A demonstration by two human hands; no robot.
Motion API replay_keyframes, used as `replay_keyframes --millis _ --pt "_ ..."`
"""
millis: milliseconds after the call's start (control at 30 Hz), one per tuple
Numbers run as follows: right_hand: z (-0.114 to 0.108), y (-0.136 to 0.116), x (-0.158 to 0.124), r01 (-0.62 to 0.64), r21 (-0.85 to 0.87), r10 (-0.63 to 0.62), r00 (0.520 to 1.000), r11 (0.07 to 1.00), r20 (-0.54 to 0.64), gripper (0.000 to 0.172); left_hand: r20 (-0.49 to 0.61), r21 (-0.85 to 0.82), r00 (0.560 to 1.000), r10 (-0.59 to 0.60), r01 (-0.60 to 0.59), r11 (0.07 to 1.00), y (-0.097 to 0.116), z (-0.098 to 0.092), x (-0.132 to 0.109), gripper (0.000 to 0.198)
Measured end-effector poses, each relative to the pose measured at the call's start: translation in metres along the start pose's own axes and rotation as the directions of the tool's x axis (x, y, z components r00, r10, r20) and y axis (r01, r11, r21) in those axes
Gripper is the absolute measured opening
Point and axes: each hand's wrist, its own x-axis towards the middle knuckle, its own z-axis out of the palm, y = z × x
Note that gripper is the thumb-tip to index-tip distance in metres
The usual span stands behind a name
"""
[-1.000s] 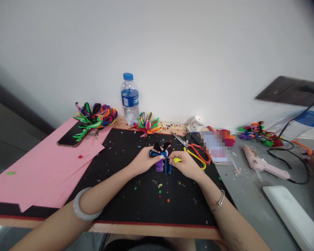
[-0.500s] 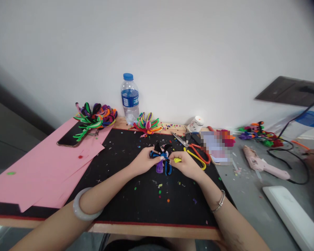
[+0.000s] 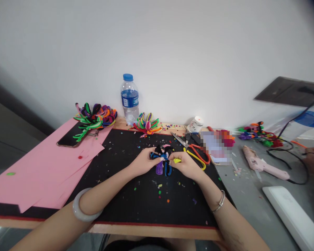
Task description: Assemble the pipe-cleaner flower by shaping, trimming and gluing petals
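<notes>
Black, blue and purple fuzzy loops form a small flower (image 3: 164,155) held between both hands over the black mat (image 3: 125,205) on the worktop (image 3: 146,228). Fingers of the left hand (image 3: 143,161) grasp its left side, the thumb across its front; those of the right hand (image 3: 186,165) pinch its right edge, with a yellow fuzzy piece (image 3: 177,160) sticking out of the same curled grip. Scissors (image 3: 187,145) lie just beyond the right hand, near a white tub (image 3: 195,124). Pink paper (image 3: 47,167) covers the mat's left part, with a dark phone (image 3: 68,137) on it.
</notes>
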Motion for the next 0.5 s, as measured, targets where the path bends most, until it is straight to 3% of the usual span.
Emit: replay_keyframes --millis 400,500 --pt "-0.0051 -0.0005 0.0006 0.019 -0.026 -0.018 1.000 0.999 0.014 0.015 0.032 -0.063 0.999 0.001 0.001 0.998 -0.0077 -0.0009 0.0032 0.024" --pt "-0.0059 0.0020 0.0016 0.049 -0.008 -0.050 0.997 0.999 -0.063 0.018 0.048 -0.087 0.999 0.004 0.000 0.996 -0.0078 -0.0010 0.0031 0.030"
